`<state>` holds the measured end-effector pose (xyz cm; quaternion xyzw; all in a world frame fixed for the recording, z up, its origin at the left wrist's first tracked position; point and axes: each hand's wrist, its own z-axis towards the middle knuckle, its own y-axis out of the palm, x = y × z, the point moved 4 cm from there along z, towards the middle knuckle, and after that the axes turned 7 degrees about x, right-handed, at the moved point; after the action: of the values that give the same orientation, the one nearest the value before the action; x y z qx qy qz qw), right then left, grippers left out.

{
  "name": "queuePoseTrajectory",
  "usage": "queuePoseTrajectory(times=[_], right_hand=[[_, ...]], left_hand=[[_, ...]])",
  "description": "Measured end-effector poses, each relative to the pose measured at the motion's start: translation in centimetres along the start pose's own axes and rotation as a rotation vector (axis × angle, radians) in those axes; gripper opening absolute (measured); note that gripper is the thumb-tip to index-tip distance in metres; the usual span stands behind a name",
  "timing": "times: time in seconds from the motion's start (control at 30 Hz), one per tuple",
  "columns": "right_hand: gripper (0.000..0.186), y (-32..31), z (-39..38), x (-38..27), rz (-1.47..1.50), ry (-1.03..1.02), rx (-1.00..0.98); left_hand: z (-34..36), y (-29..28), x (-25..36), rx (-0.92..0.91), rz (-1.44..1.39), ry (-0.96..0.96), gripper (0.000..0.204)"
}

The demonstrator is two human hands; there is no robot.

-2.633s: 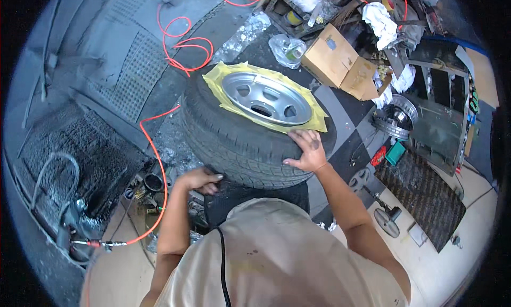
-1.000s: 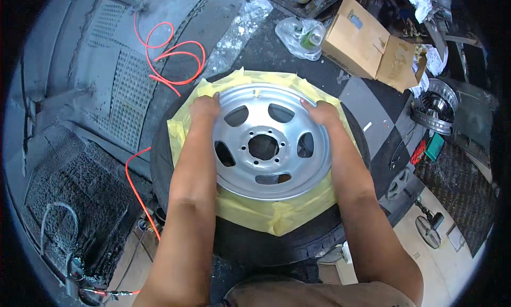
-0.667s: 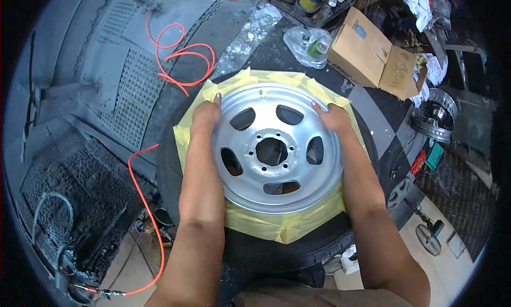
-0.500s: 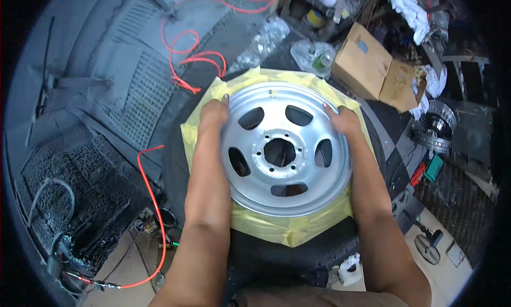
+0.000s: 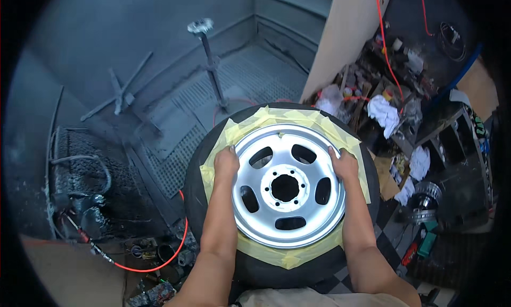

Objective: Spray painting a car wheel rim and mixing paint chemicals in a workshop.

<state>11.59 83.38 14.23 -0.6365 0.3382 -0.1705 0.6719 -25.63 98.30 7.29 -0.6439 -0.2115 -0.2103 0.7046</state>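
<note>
A silver wheel with oval openings and a round centre hole (image 5: 285,157) faces me inside a black tyre (image 5: 301,277). Pale yellow masking tape (image 5: 290,258) covers the tyre around the rim. My left hand (image 5: 226,162) grips the wheel's left side and my right hand (image 5: 346,164) its right side. Both thumbs point up along the rim edge; the other fingers are mostly hidden. A small piece of tape (image 5: 281,136) sits at the top of the rim. What supports the tyre from beneath is out of sight.
Beyond the tyre, a metal stand (image 5: 212,67) rises from a grated floor (image 5: 250,75) between grey walls. A pale panel (image 5: 340,46) stands to its right. Orange-red hose (image 5: 185,232) curves at my left. Rags (image 5: 383,115), a cardboard box (image 5: 387,179) and a shiny round metal part (image 5: 425,198) clutter the right.
The view has tilted upward, bringing the stand and walls in. The wheel and tyre have shifted over the floor and now partly cover the box. Both hands keep their grip.
</note>
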Motion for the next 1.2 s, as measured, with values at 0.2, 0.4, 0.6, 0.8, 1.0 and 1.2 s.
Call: queuePoseTrajectory(times=[0.2, 0.4, 0.6, 0.8, 1.0, 1.2], right_hand=[[0.067, -8.2, -1.2, -2.4, 0.189, -0.161, 0.152], [0.06, -11.9, 0.8, -6.1, 0.36, -0.302, 0.187], [0.054, -15.4, 2.2, -13.0, 0.484, -0.418, 0.207], [0.052, -20.7, 5.3, -24.9, 0.474, -0.505, 0.243], [0.055, -22.7, 11.7, -33.6, 0.602, -0.546, 0.338], [0.063, -18.9, 19.5, -41.0, 0.724, -0.55, 0.278]], left_hand=[[-1.5, -10.9, 3.4, 0.146, -0.03, 0.015, 0.043], [-2.5, -21.3, 6.1, 0.263, -0.05, 0.085, 0.044], [-1.4, -26.6, 4.7, 0.351, -0.182, 0.078, 0.038], [7.4, -31.0, 1.9, 0.395, -0.282, -0.043, 0.038], [19.3, -36.5, 4.0, 0.444, -0.219, -0.023, 0.038], [30.9, -36.7, 3.4, 0.592, -0.2, 0.074, 0.038]])
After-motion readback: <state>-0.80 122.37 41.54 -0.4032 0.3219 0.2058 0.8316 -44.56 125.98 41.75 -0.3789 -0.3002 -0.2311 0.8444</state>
